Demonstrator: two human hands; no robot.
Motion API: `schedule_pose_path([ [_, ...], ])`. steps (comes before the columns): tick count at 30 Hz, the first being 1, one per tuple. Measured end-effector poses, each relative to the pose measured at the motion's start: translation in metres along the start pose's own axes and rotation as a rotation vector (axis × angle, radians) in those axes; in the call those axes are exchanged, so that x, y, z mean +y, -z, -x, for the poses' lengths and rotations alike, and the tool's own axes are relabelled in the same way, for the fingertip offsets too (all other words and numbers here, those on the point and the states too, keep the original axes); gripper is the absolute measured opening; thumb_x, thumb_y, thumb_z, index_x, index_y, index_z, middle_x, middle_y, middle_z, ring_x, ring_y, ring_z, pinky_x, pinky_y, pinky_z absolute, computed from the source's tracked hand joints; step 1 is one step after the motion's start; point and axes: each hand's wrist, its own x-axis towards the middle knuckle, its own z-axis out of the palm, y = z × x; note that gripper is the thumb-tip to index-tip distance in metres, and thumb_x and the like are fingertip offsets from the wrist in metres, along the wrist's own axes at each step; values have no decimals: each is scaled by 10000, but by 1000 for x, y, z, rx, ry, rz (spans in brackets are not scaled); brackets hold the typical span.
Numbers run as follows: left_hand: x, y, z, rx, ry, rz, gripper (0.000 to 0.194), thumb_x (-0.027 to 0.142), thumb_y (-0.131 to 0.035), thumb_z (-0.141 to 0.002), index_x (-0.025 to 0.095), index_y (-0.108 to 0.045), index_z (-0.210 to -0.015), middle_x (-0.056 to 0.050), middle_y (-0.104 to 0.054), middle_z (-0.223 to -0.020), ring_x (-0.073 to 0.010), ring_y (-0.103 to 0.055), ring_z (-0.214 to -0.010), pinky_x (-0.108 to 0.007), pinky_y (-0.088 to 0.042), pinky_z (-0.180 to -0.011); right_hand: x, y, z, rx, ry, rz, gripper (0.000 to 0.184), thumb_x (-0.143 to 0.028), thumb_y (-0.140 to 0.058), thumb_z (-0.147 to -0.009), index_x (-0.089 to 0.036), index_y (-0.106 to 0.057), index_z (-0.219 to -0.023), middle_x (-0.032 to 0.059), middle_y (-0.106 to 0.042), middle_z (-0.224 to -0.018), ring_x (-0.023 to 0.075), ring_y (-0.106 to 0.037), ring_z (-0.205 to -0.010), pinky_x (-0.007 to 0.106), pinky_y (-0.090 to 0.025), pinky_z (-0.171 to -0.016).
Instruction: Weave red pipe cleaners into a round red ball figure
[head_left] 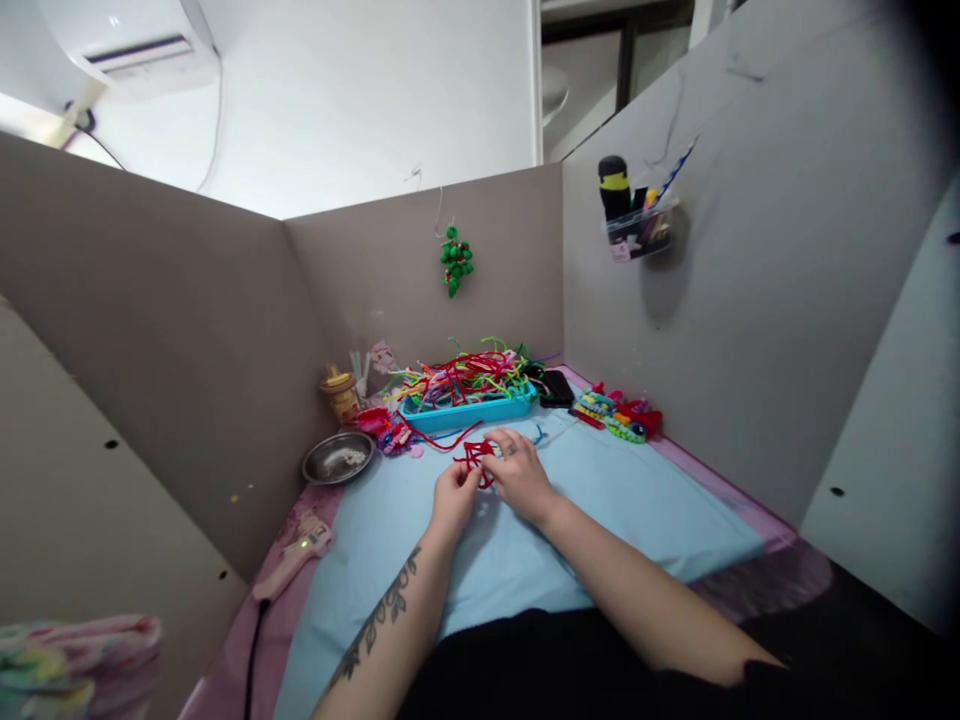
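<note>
1. Black fabric of the person's clothing lies nearest the camera, and both bare forearms extend beyond it.
2. Between the hands, over a pale blue cloth, is a small openwork piece of bent red fuzzy stems.
3. Left hand: thumb and forefinger pinch the piece's lower edge.
4. Right hand: thumb and curled fingers close on its right side (a dark mark, ring or tattoo, shows on one finger); I cannot tell exactly where every fingertip presses.
5. Handling it well likely calls for a steady left pinch close to the bend, with the right fingers shaping a little at a time; hard squeezing could flatten the loops.
6. Just beyond stands a bright blue rectangular tray, heaped with multicoloured fuzzy stems.
7. Farther left are a round silvery metal bowl and a pink glue gun with a lit indicator; its nozzle may be hot, so the left forearm is best kept clear.
</note>
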Motion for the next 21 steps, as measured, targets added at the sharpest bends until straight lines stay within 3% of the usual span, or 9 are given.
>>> schedule_pose_path([
  [12, -2, 0, 4, 42, -118, -249, 170, 300, -505, -801, 174, -554, -698, 17, -532, -613, -136, -480, -595, -246, -344, -574, -3, 0, 1, -10, -83, -157, 134, -96, -535, -772, -199, -620, -789, 102, -547, -1086, 267, -428, -1055, 445, -388, -892],
  [21, -2, -1, 6, 26, -188, -371, 184, 239, -421, -858, 176, -540, -734, -14, -547, -674, -155, -504, -641, -261, -349, -599, -5, -3, 1, -20, -89, -243, 136, -71, -520, -755, -181, -600, -750, 95, -542, -1069, 247, -431, -1043, 430, -382, -914],
])
